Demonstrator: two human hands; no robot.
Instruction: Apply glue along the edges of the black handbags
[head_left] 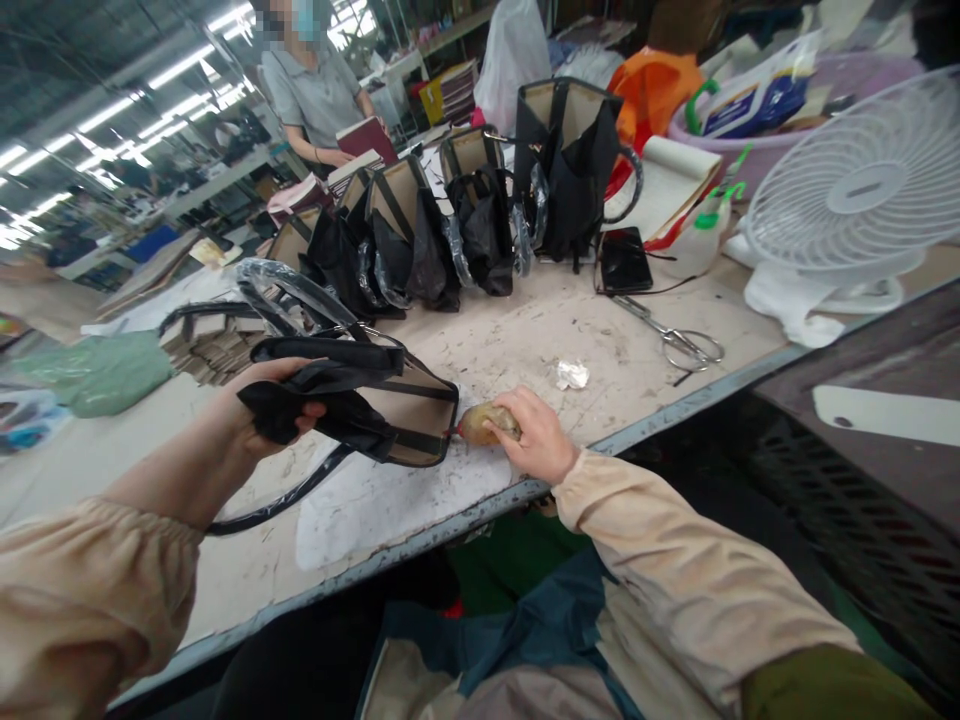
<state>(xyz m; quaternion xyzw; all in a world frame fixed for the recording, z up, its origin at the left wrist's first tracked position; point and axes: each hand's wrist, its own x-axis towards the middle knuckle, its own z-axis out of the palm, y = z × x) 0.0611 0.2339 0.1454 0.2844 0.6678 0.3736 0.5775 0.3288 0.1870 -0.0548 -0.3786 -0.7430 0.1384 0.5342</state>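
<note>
A black bag with a beige lining (409, 408) lies on its side over the table, its open rim toward the right. My left hand (289, 405) is closed on the bag's black fabric at the left. Wrapped round a small yellowish squeeze bottle (484, 424), my right hand (534, 432) holds it level, its red tip at the bag's rim. Whether the tip touches the rim is too small to tell. The bag's handles, partly in clear plastic, stick out above and below it.
Several black bags (412, 235) stand in a row behind. Scissors (675, 340), crumpled white paper (572, 375), a black phone-like object (625, 260) and a white fan (862, 190) are at the right. A person (319, 100) stands across the table (510, 320).
</note>
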